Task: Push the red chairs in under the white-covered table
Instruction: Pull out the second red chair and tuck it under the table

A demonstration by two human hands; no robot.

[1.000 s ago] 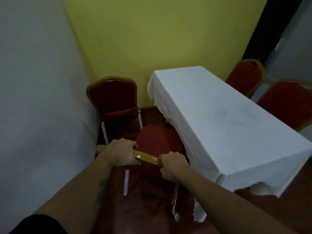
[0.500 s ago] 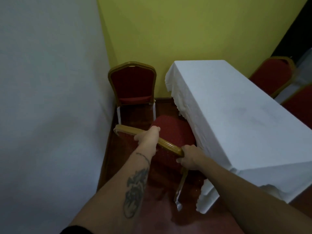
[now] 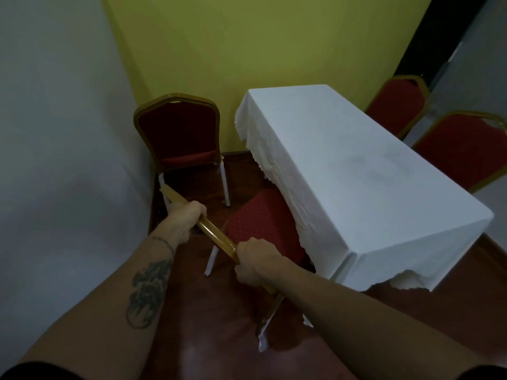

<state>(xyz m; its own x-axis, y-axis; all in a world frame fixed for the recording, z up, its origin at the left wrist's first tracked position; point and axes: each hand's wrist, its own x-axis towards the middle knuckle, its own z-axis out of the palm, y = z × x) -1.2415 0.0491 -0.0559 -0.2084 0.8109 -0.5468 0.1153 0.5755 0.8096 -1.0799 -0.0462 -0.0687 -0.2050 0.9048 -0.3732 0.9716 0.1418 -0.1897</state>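
Yellow wall (image 3: 247, 50) backed the white-covered table (image 3: 356, 171), and I saw a second red chair (image 3: 178, 133) in the corner. My left hand (image 3: 186, 218) and right hand (image 3: 258, 264) were clamped on the near red chair's gold top rail (image 3: 216, 237), its seat (image 3: 263, 223) partly under the cloth edge.

I am looking down into a dim corner where a yellow-green wall (image 3: 260, 42) is meeting a pale grey wall (image 3: 55, 133) on my left. A dark reddish-brown floor (image 3: 208, 338) is catching a faint sheen under the weak light. At upper right a black vertical strip (image 3: 439, 28) is standing beside a grey panel (image 3: 482, 50).
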